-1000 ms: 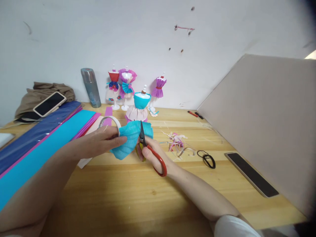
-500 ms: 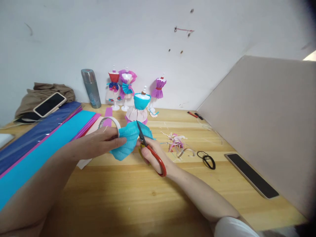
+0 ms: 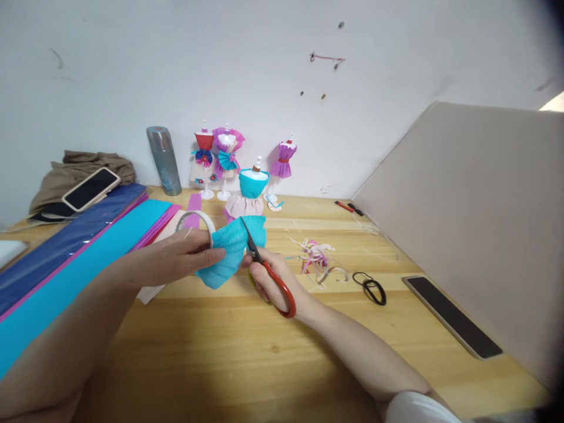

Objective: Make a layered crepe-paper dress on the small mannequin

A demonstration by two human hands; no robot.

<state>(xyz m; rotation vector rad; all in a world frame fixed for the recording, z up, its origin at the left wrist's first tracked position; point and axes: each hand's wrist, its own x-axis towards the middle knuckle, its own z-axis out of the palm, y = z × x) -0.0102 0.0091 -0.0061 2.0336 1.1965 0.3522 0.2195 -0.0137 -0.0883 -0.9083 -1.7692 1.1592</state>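
Note:
Pinched in my left hand is a turquoise piece of crepe paper, pleated toward the fingers. A roll of white tape is around or just behind that hand; which one I cannot tell. My right hand is closed on red-handled scissors, whose dark blades point up and left across the turquoise paper. Part of the paper lies on the right side of the blades. Just behind the paper stands a small dress form with a turquoise top and pale skirt.
Several decorated dress forms and a metal flask stand by the wall. Coloured paper sheets lie left, with a phone behind. Paper scraps, black bands and a dark flat device lie right.
The right-hand part of the turquoise paper has shifted and folded in closer to the blades. Both hands keep their hold in nearly the same place.

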